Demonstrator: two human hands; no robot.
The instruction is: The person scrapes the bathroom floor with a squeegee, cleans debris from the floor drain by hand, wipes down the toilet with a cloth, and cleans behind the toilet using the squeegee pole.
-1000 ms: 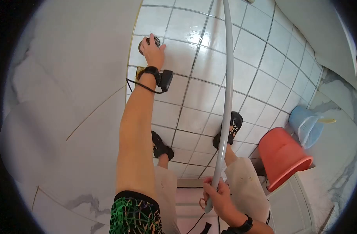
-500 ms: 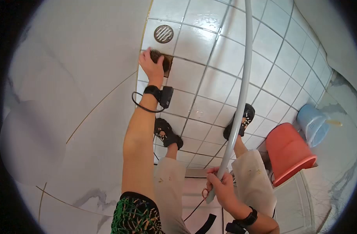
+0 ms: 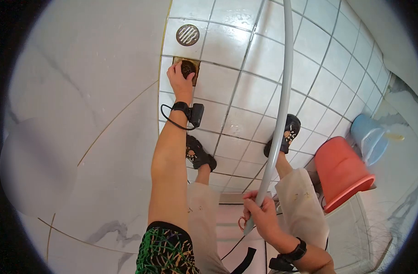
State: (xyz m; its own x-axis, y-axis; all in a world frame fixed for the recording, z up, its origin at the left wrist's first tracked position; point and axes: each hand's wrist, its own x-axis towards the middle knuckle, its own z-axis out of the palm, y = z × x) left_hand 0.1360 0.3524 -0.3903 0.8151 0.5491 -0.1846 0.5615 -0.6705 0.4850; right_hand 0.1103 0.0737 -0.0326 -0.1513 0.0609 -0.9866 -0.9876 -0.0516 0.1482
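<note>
My left hand (image 3: 179,82) reaches down to a square recess (image 3: 196,81) in the tiled floor. Its thumb and fingers curve round the edge of a dark, round drain piece (image 3: 188,68) there; how firmly it is seated is hidden. Just beyond lies a round slotted drain cover (image 3: 187,35), apart from the hand. My right hand (image 3: 262,213) is wrapped round the lower end of a long light grey pole (image 3: 285,86), which slants up past the top of the view. A red cord loop (image 3: 242,223) hangs at the pole's end.
My black clogs (image 3: 200,154) stand apart on the wet white tiles (image 3: 218,82). A red bucket (image 3: 341,171) lies tilted at the right, beside a blue bucket (image 3: 365,132). A pale marbled wall (image 3: 95,82) runs along the left.
The dark drain piece and my left hand have shifted slightly, and more of the square recess's far edge shows. My right hand keeps its hold on the pole.
</note>
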